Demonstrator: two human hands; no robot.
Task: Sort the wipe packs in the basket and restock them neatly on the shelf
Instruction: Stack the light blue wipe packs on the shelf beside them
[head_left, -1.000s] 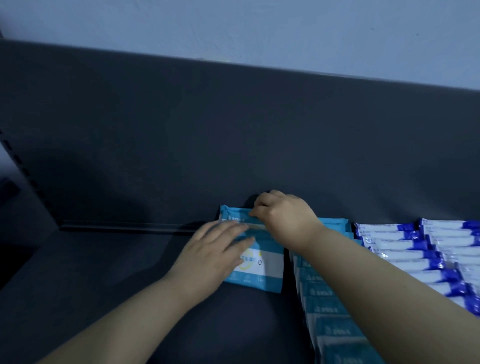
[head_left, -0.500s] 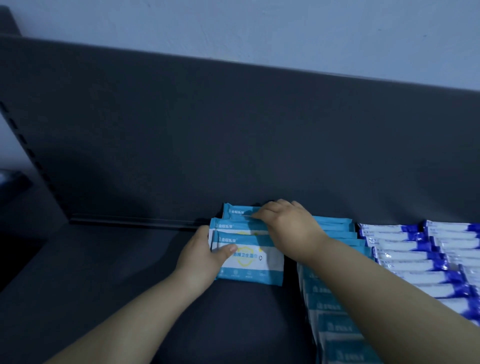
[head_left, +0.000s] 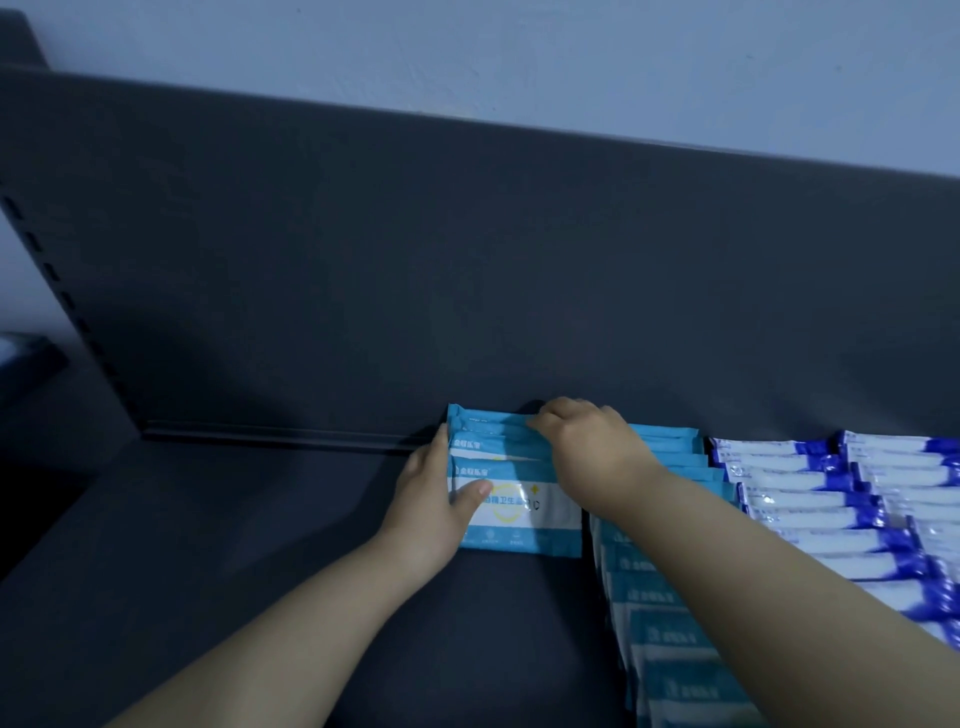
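Several teal wipe packs (head_left: 519, 512) stand overlapped at centre frame on the dark shelf (head_left: 208, 571). Your left hand (head_left: 434, 506) clasps their left edge, thumb on the front face. Your right hand (head_left: 592, 452) curls its fingers over the rear packs' top edge. Rows of blue-and-white packs (head_left: 810, 499) fill the right.

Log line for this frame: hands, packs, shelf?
left hand: holds front teal pack | right hand: pinches rear teal packs | blue-white packs: rowed at right

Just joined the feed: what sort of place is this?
Probably a shop or stockroom: a dark metal shelf with a slotted upright, stocked with neat rows of teal packs and blue-white packs.
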